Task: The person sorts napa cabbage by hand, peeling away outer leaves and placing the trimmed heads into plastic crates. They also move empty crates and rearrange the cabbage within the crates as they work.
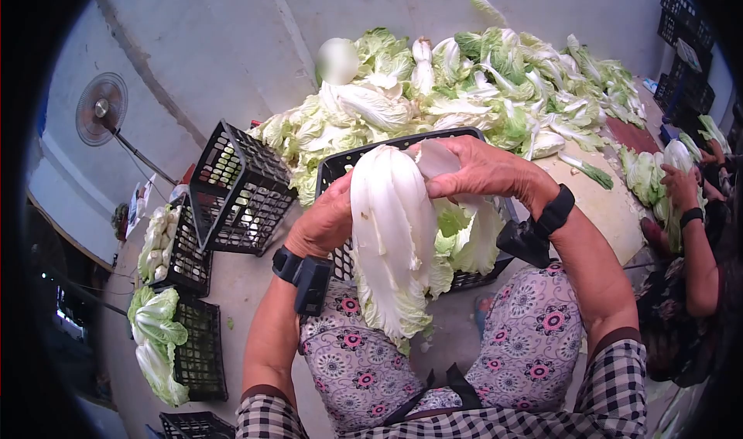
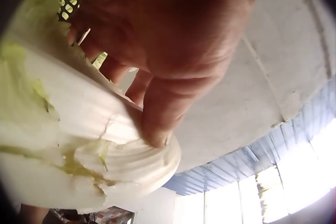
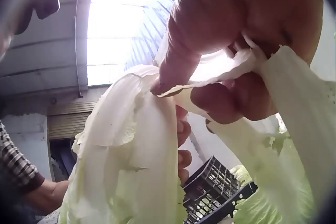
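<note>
A napa cabbage (image 1: 391, 222) hangs in front of the lap, its white base up and its leafy end down. My left hand (image 1: 321, 216) holds it from the side; in the left wrist view the thumb (image 2: 160, 116) presses near the base and the other fingers go behind the head. At the base, my right hand (image 1: 487, 167) pinches loose outer leaves (image 3: 299, 103) between thumb and curled fingers. Green leaf ends (image 1: 476, 242) hang below that hand. Behind both hands stands a black plastic crate (image 1: 340, 160), partly hidden by the cabbage.
A large heap of cabbages and leaves (image 1: 371, 102) lies against the wall. More black crates (image 1: 251, 199) stand at the left, some with cabbages, near a fan (image 1: 101, 109). Another person's hand (image 1: 681, 185) holds a cabbage at the right, beside a pale board (image 1: 596, 199).
</note>
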Action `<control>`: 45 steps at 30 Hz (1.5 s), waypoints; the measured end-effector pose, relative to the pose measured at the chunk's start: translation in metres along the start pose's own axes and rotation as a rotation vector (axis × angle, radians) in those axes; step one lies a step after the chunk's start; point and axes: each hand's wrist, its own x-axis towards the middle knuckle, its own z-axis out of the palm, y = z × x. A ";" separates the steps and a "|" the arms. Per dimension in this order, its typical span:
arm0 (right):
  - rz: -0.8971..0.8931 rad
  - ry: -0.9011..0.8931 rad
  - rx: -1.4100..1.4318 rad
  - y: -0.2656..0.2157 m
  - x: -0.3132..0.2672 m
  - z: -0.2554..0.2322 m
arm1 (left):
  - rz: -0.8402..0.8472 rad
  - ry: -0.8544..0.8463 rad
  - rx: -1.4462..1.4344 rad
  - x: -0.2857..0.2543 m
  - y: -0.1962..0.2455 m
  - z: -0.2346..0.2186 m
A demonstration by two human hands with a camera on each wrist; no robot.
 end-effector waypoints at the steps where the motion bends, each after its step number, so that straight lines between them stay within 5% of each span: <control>1: -0.059 0.052 -0.005 0.004 0.001 0.000 | 0.027 -0.004 -0.009 0.001 0.000 -0.001; 8: -0.002 0.265 0.138 -0.004 -0.009 -0.018 | 0.189 0.205 0.016 0.002 0.001 -0.018; 12: -0.017 0.089 0.187 -0.043 -0.024 0.005 | 0.218 0.254 -0.057 0.001 -0.002 -0.032; 15: -0.055 -0.287 0.185 -0.059 -0.033 0.014 | 0.213 0.261 -0.087 -0.002 -0.002 -0.034; 18: -0.068 -0.443 0.023 -0.060 -0.032 0.015 | 0.217 0.250 -0.100 -0.006 0.001 -0.032; 24: -0.101 0.078 -0.292 -0.006 -0.005 0.002 | 0.197 0.134 -0.161 -0.023 0.001 -0.028; 28: 0.036 -0.208 -0.223 -0.017 -0.001 0.014 | 0.217 0.090 -0.260 -0.017 -0.001 -0.028; 31: 0.012 -0.164 -0.173 -0.016 0.002 0.012 | 0.257 0.123 -0.297 -0.004 0.004 -0.021; 36: -0.029 -0.061 -0.104 -0.005 0.005 0.013 | 0.361 0.410 -0.238 0.019 0.008 0.001; 39: -0.067 -0.035 -0.133 -0.006 0.005 0.018 | 0.347 0.416 -0.249 0.023 0.000 -0.003; 45: -0.041 0.273 0.373 -0.008 0.002 -0.015 | 0.331 0.293 -0.200 0.017 0.006 -0.009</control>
